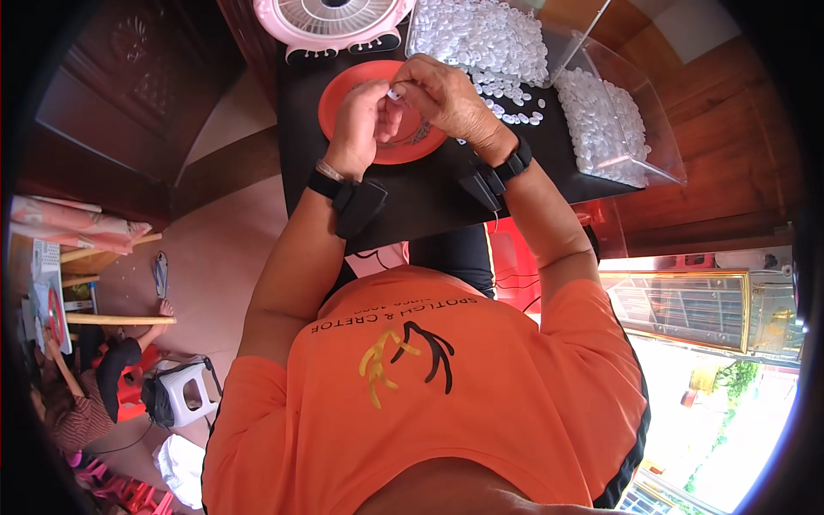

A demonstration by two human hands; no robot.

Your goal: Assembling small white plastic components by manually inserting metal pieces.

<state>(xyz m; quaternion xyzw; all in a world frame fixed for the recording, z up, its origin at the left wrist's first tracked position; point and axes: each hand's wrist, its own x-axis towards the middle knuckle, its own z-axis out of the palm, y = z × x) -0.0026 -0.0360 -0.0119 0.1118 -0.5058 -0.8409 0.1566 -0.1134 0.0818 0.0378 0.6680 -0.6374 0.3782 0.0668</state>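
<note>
Over an orange-red plate (339,94) my two hands meet, fingertips almost touching. My left hand (360,124) is closed in a pinch around a small white piece (392,94), its other fingers curled. From the right, my right hand (442,96) comes in with thumb and forefinger pinched together at the same piece; whatever those fingers hold is too small to make out. Tiny grey metal-looking bits (421,133) lie in the plate, partly hidden beneath the right hand. Loose white oval pieces (519,118) are scattered on the black table to the right.
A clear tray (554,56) heaped with white ovals stands at the back, and a clear bin (665,172) of them at the right. A pink fan (335,15) is behind the plate. The black table (412,202) ends before my body. Another person (90,403) sits far left.
</note>
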